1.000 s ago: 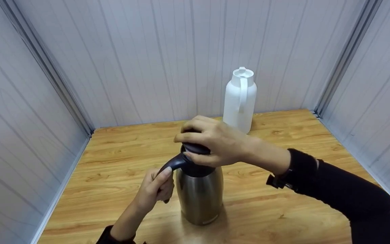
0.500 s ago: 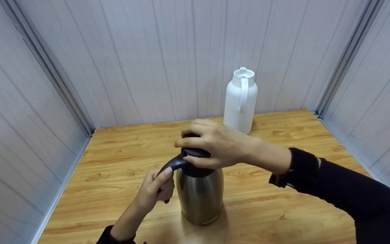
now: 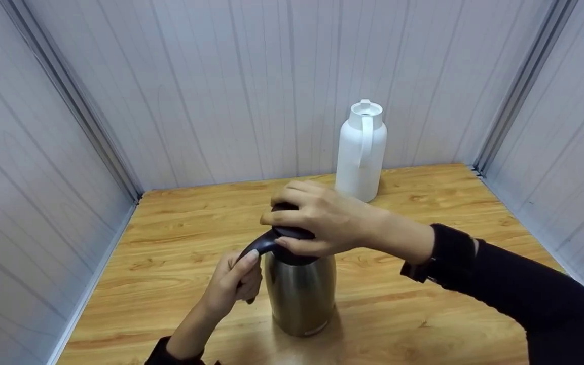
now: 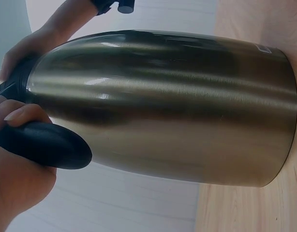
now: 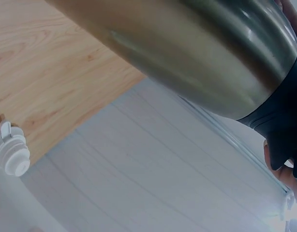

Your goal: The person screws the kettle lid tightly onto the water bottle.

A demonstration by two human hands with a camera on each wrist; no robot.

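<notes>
Grip [image 3: 317, 223] on lid [image 3: 292, 234] unchanged

Right hand [image 3: 317, 220] on dark lid [image 3: 292, 234] of steel jug [image 3: 300, 289]: grip turned a little over last second. Index finger now lies lower across front of lid, knuckles shifted slightly right, thumb tip a bit further left under lid rim. Wrist and black sleeve [image 3: 505, 284] moved slightly: dropped half second ago, now little higher again. Whole view shifted a bit, so white jug [image 3: 361, 152] at far side appears slightly more right.
</notes>
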